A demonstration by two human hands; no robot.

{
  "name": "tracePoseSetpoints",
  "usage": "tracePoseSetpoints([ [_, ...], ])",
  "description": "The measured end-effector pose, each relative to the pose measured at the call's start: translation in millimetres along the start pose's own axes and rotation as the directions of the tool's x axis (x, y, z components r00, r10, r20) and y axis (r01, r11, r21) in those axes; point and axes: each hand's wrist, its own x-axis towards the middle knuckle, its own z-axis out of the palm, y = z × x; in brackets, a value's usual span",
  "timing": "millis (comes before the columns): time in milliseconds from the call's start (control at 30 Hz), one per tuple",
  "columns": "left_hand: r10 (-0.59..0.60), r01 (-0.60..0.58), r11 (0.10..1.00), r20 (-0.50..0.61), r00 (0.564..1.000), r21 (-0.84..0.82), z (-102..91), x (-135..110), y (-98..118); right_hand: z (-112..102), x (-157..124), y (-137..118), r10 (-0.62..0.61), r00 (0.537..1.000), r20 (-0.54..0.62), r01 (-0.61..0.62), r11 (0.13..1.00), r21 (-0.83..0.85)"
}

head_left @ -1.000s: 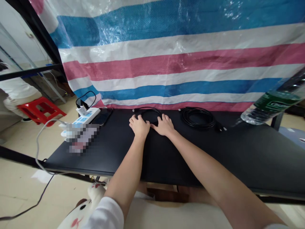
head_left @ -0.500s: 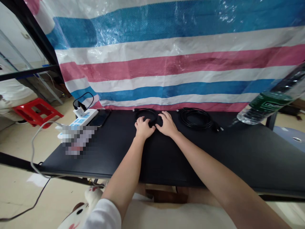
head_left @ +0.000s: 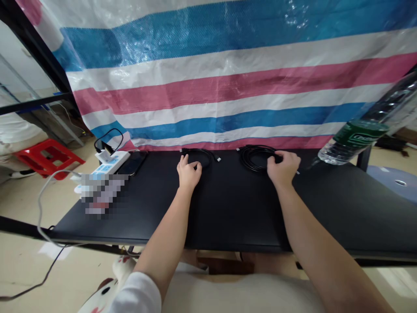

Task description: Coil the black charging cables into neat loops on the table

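Black cable lies in 2 coils near the middle of the frame, just below the striped sheet [head_left: 208, 87], each wound flat in a ring, probably so the loops don't tangle. Left of centre is the smaller coil [head_left: 208, 152], its light-tipped plugs lying outside the ring, where I judge they're easy to find. My left hand [head_left: 189, 171] is at its lower-left edge, half open, thumb spread from the fingers; that curve seems to follow the ring's outline. Whether a fingertip presses on the cable, I cannot tell.

Right of centre sits the larger, thicker coil [head_left: 249, 161]. My right hand [head_left: 284, 168] bends over its right side, thumb and fingers arched with a gap at the top. It looks shaped to span the bundle, but the hand hides the contact, so I cannot tell whether it is closed on the cable.

Both coils rest on the black table [head_left: 234, 208], apart, presumably so each hand has its own. Toward the right of the frame, the bottle [head_left: 353, 138] stands beyond my right hand; its lean may come from the wide lens. At left, the phone [head_left: 136, 163] lies beside the power strip [head_left: 110, 164], likely to be within reach of a socket.
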Motion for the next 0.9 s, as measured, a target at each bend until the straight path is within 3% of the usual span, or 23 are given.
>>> tracePoseSetpoints([
  [100,0.104,-0.108,0.994,0.137,0.985,0.022,1.3,2,-6,-4,5,10,0.224,0.974,0.018,-0.219,0.965,-0.146],
  [200,0.092,-0.102,0.994,0.177,0.980,0.049,0.9,3,-7,-4,4,13,0.357,0.931,0.073,-0.329,0.910,-0.252],
  [367,0.014,-0.027,0.991,0.100,0.995,0.127,-1.1,-1,-5,-3,2,15,0.413,0.911,-0.009,-0.399,0.875,-0.274],
  [533,0.000,-0.010,0.993,0.093,0.996,0.114,0.2,-2,-5,-7,8,18,0.516,0.851,0.095,-0.472,0.831,-0.294],
  [700,0.002,-0.005,0.997,0.050,0.999,0.072,4.9,1,-4,-7,15,22,0.617,0.783,0.086,-0.589,0.778,-0.220],
  [900,-0.085,0.085,0.996,-0.058,0.995,-0.002,6.7,-3,4,-12,17,21,0.608,0.792,0.059,-0.605,0.794,-0.066],
])
